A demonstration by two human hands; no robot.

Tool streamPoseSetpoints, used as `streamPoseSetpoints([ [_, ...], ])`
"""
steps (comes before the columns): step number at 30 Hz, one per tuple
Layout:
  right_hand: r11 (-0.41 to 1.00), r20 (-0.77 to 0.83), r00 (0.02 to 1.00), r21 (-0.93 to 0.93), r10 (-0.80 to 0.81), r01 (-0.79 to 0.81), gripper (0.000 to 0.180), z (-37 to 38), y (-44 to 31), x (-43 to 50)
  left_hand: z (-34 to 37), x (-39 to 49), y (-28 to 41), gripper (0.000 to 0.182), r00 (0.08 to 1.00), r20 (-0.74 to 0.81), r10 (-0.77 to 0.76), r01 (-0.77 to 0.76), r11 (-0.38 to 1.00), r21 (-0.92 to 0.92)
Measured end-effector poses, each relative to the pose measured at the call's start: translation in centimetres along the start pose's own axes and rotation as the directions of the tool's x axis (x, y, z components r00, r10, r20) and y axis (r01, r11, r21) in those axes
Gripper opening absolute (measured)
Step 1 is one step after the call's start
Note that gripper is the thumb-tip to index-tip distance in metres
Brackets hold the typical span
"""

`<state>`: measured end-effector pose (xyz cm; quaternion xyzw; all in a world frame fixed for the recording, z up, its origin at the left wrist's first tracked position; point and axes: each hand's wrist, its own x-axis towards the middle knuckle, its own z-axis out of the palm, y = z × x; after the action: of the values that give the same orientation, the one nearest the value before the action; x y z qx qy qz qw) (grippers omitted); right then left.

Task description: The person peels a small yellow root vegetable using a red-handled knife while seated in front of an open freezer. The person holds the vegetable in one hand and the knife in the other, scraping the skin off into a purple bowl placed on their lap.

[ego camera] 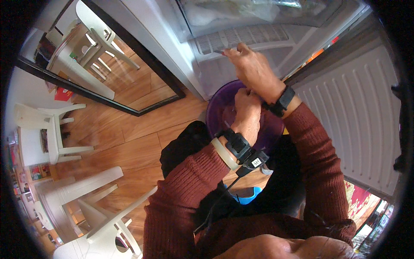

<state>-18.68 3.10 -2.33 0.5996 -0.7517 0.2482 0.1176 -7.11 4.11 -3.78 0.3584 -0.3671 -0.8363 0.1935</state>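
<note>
Before me is the open compartment of a refrigerator, with a ribbed pale panel (242,37) low inside it. My right hand (250,64) reaches to this panel, its fingers bent around a small thin item too unclear to name. My left hand (248,110), its fingers curled, is above a purple plastic basin (213,116); whether it holds anything is hidden. The basin stands on the floor between my knees, close against the refrigerator. Above the panel is a clear drawer (258,19) with plastic bags in it. Each wrist wears a black strap.
The refrigerator door (352,119) stands open at the right. A black-framed mirror (139,113) leans at the upper left over a wooden floor (139,145). White chairs (58,136) are at the left. A cable (223,194) hangs from the left wrist device.
</note>
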Motion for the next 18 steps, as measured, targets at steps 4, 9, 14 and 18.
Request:
streamPoseSetpoints([
  [4, 1.000, 0.020, 1.000, -0.022, 0.021, -0.021, 0.038, 0.4, 0.0, -0.7, -0.2, -0.3, -0.5, 0.021, 0.999, -0.041, -0.004, 0.006, 0.998, 0.057],
  [9, 0.999, -0.052, 0.999, -0.037, 0.007, -0.009, 0.040, 1.1, -0.3, -1.6, -0.4, 0.6, -1.8, 0.018, 1.000, -0.012, -0.001, 0.002, 0.999, 0.050],
  [14, 0.999, -0.040, 0.999, -0.042, 0.019, -0.020, 0.039, 1.2, -0.3, -2.2, -1.0, 0.5, -2.6, 0.018, 0.998, 0.026, -0.052, 0.052, 0.999, 0.008],
  [18, 0.997, -0.019, 0.997, 0.007, 0.072, -0.072, 0.035, 0.9, 0.1, -2.5, -0.8, 0.7, -2.7, 0.019, 0.996, 0.029, -0.087, 0.086, 0.995, 0.043],
])
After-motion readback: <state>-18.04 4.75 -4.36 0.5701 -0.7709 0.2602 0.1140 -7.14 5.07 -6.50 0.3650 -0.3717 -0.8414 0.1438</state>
